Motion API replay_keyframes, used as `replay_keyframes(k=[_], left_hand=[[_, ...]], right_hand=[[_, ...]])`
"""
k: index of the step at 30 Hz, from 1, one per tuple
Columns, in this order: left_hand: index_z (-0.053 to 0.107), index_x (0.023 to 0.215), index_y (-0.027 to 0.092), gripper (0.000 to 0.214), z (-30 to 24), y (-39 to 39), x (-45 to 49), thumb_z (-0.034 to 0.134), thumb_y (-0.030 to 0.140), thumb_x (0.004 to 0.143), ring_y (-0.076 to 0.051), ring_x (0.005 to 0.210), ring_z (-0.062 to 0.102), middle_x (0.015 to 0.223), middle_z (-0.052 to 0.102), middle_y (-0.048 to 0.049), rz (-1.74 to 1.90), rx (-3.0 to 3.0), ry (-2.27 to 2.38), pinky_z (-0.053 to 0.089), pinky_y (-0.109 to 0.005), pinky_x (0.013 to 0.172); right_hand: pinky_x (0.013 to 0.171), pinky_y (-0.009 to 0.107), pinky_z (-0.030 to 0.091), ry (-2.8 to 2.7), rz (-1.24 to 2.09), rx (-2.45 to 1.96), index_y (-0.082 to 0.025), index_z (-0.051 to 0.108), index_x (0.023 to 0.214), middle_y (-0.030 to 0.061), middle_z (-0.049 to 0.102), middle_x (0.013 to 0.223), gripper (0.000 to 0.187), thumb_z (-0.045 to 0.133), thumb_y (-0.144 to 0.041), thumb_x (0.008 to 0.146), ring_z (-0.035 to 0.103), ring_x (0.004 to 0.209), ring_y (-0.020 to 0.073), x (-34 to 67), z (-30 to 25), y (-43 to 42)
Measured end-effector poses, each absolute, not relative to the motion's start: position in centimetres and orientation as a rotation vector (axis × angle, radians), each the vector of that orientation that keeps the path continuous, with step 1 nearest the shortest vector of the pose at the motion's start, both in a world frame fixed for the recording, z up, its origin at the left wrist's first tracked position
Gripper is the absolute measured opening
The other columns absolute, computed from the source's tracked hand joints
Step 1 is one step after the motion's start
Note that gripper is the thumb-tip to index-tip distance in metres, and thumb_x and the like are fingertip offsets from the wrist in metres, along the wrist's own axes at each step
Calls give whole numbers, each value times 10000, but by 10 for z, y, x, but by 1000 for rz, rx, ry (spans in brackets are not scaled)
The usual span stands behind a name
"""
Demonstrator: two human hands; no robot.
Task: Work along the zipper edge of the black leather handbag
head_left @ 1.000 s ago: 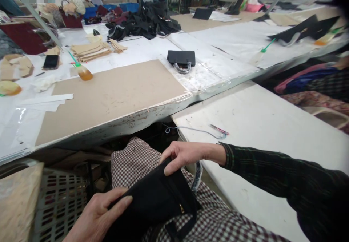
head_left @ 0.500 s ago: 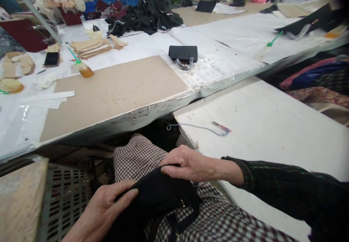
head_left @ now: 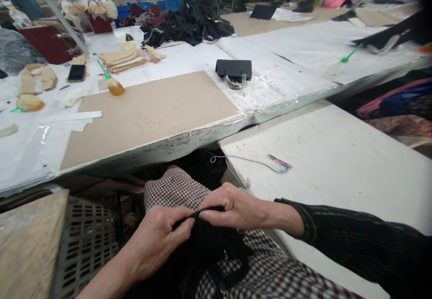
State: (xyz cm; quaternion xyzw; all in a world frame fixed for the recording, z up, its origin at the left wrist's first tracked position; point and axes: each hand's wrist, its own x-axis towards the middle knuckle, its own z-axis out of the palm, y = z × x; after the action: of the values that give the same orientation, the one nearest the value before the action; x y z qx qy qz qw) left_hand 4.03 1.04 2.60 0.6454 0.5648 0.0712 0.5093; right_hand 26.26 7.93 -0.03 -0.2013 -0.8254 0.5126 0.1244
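A black bag piece (head_left: 209, 252) with a strap and a small gold fitting lies on my lap, over checked trousers. My left hand (head_left: 158, 240) is closed, pinching the piece's top edge from the left. My right hand (head_left: 232, 209) is closed too, pinching the same edge from the right, fingertips almost meeting the left thumb. Much of the piece is hidden under both hands.
A brown board (head_left: 151, 110) covers the worktable ahead, with a finished black handbag (head_left: 234, 69), a glue bottle (head_left: 113, 84), a phone (head_left: 76, 72) and tan cut pieces (head_left: 123, 58) behind. A white table (head_left: 337, 155) with a cord stands right, a slotted crate (head_left: 84, 245) left. People work far back.
My left hand moved up from the piece's lower side to its top edge and closed there. My right hand dropped onto that edge. The piece now bunches lower on my lap.
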Motion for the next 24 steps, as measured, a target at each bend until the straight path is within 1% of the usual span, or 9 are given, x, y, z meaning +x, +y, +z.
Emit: replay_keyframes(k=[3,5,8,12,14,17,19,21,24], left_hand=[[684,818,186,423,21,5,29,424,492,948,-82,633,381,675,495,42,146,1475,1369,273,-235,569],[682,828,175,456,16,-1,17,410,521,946,-97,665,426,724,560,29,145,1415,1390,296,-232,586],[688,862,170,476,10,-11,-2,399,539,945,-136,747,525,821,650,6,139,1349,1446,353,-222,630],[708,1053,217,425,7,-21,-18,425,516,947,-159,870,608,869,672,19,128,1356,1504,418,-203,748],[688,1142,242,421,7,-24,-21,427,512,951,-161,911,623,910,682,22,144,1355,1502,431,-206,788],[624,1205,245,407,6,-27,-20,455,510,946,-166,934,620,959,684,12,240,1240,1465,439,-221,782],[582,1158,219,379,6,-27,-18,477,510,940,-148,856,590,920,665,8,321,1144,1428,417,-222,708],[556,1055,191,346,6,-25,-15,480,509,940,-113,739,514,835,621,21,356,1126,1407,356,-220,625],[542,990,182,317,9,-23,-14,483,490,944,-94,684,427,769,564,42,338,1214,1411,296,-233,596]], right_hand=[[603,188,336,-2413,1533,-604,-97,652,817,-2,586,718,278,492,-266,970,484,643,53,266,-2,81],[601,189,330,-2409,1556,-616,-100,618,784,-10,561,703,283,485,-263,974,465,637,50,269,-4,82],[622,189,346,-2384,1587,-637,-105,622,806,-4,578,743,284,487,-285,980,489,668,57,271,-5,82],[613,187,343,-2373,1654,-655,-94,622,777,-11,534,700,319,486,-297,982,465,652,54,271,-1,85],[590,177,342,-2375,1763,-687,-97,671,838,-17,541,699,310,492,-308,978,461,639,50,271,5,91],[624,156,395,-2398,1991,-675,-121,714,1053,-6,642,840,286,529,-318,960,541,717,66,267,17,106],[652,155,418,-2489,2072,-607,-134,700,1122,6,667,929,315,553,-357,955,573,780,83,256,24,115],[652,163,419,-2655,2029,-532,-140,678,1174,14,667,965,379,571,-425,949,576,798,90,236,28,121],[640,176,410,-2957,1887,-326,-110,653,1181,18,649,920,419,565,-453,957,551,762,85,197,23,123]])
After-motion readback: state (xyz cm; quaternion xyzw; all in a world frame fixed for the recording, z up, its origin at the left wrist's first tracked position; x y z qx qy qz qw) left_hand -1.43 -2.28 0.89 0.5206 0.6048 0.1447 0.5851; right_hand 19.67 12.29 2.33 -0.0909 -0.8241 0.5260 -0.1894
